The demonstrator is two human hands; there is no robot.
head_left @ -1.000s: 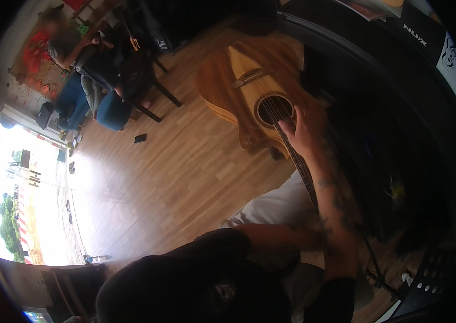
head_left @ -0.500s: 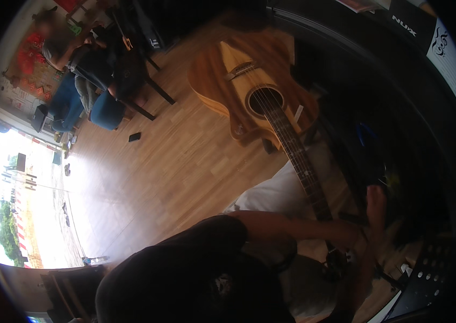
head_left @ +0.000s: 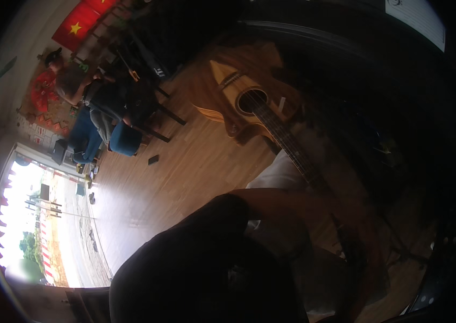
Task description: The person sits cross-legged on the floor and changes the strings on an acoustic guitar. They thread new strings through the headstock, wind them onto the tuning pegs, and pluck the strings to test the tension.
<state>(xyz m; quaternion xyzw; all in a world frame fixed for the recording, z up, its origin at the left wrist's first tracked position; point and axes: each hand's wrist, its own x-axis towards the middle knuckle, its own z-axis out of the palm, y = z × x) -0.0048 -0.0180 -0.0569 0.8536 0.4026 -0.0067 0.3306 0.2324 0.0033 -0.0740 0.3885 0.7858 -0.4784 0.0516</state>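
An acoustic guitar (head_left: pixel 228 81) in brown wood slants down the middle, body away from me, neck (head_left: pixel 287 145) running toward my lower right over a pale-clad knee (head_left: pixel 276 169). My left hand (head_left: pixel 349 210) reaches across to the neck near the headstock (head_left: pixel 349 250), dim and smeared, its fingers hidden. My right hand (head_left: pixel 373 242) is low beside the headstock, blurred; I cannot tell whether it touches it or how its fingers are set.
A seated person (head_left: pixel 74 83) is at the upper left beside dark furniture and blue stools (head_left: pixel 125 141). A phone (head_left: pixel 153 160) lies on the wooden floor (head_left: pixel 185 172). A bright doorway is left; dark equipment (head_left: pixel 335 48) and a music stand (head_left: pixel 427 293) edge the right.
My right hand has left the strings by the sound hole and moved down toward the headstock. The view has tilted, bringing a red flag into sight at the top left.
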